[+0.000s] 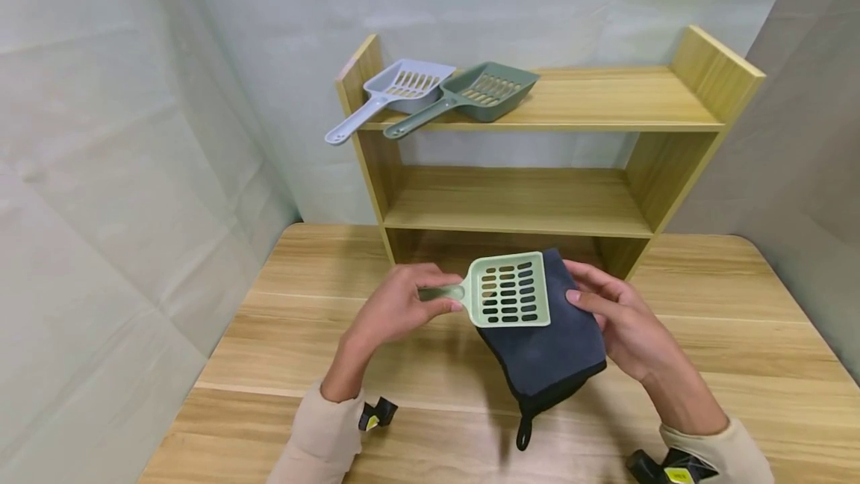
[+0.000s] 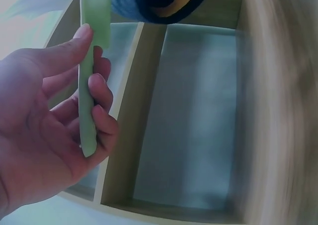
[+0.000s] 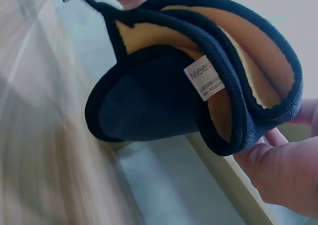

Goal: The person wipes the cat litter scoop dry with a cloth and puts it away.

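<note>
My left hand [image 1: 396, 305] pinches the handle of a light green slotted litter scoop [image 1: 475, 290]. In the left wrist view, the fingers wrap round the scoop's handle [image 2: 86, 106]. The right hand [image 1: 621, 320] grips the right side of a dark blue cloth mitt [image 1: 558, 349] with black edging and a hanging loop, thumb on its front. The scoop's slotted pan overlaps the mitt's upper left part in the head view. From the right wrist, the mitt [image 3: 149, 101] shows open folds, an orange lining and a white printed label [image 3: 204, 78].
A wooden shelf unit [image 1: 517, 200] stands at the table's back. On its top board lie a pale lilac litter scoop [image 1: 396, 88] and a dark green one [image 1: 470, 95], handles jutting over the front edge. The wooden table [image 1: 255, 387] lies beneath both hands. Pale fabric [image 1: 134, 133] hangs behind and left.
</note>
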`<state>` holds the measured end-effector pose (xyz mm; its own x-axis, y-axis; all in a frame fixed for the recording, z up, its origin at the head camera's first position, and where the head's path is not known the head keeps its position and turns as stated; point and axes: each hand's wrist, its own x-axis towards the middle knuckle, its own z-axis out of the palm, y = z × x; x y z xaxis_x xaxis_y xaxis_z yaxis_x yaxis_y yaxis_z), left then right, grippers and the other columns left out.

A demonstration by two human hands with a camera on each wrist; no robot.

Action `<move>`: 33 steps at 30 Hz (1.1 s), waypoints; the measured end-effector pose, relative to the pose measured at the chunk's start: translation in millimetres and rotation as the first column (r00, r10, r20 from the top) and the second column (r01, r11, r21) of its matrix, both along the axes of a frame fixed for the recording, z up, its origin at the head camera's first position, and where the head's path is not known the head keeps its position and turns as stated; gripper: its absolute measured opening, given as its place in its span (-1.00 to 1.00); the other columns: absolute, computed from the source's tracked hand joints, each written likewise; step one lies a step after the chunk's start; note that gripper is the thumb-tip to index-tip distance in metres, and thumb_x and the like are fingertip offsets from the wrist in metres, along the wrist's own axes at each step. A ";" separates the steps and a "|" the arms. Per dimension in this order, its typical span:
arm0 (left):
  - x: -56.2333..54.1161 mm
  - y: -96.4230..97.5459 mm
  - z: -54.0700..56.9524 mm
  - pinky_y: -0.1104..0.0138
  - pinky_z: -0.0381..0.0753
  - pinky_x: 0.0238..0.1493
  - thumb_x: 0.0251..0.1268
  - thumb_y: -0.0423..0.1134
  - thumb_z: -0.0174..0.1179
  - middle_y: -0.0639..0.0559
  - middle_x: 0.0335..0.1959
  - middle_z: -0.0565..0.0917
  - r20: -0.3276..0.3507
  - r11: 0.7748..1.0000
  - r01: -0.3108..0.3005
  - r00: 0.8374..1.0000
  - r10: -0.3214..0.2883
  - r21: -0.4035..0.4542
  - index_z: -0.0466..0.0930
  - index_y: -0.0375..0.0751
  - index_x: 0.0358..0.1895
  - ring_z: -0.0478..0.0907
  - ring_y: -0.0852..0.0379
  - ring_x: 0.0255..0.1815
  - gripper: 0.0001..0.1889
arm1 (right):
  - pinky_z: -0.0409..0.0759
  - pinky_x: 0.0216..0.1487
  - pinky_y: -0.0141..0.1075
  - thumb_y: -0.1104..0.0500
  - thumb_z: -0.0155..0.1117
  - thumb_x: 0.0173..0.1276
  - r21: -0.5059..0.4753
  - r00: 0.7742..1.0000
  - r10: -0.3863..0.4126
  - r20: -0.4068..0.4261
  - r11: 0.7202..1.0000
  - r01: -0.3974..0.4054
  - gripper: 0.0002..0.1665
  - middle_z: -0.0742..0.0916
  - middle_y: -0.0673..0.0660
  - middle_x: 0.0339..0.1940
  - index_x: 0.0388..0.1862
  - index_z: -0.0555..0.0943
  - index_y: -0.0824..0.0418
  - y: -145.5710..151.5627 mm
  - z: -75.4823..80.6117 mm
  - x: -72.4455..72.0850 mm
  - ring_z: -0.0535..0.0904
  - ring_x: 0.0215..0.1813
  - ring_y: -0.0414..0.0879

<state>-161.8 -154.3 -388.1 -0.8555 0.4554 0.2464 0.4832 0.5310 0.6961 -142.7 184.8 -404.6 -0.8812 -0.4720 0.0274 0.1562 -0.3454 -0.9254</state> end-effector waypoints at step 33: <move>-4.7 0.4 -6.7 0.39 0.56 -0.18 0.29 -0.19 0.55 0.05 -0.17 0.85 0.031 1.000 0.019 0.999 -0.019 0.000 0.81 -0.19 0.19 0.56 0.22 -0.29 -0.58 | 0.81 -0.02 -0.27 0.40 -0.02 0.70 -0.051 0.995 0.066 0.069 0.997 -0.063 -0.45 0.78 -0.01 0.24 0.40 0.61 -0.09 -8.5 -3.6 1.4 0.83 0.09 -0.11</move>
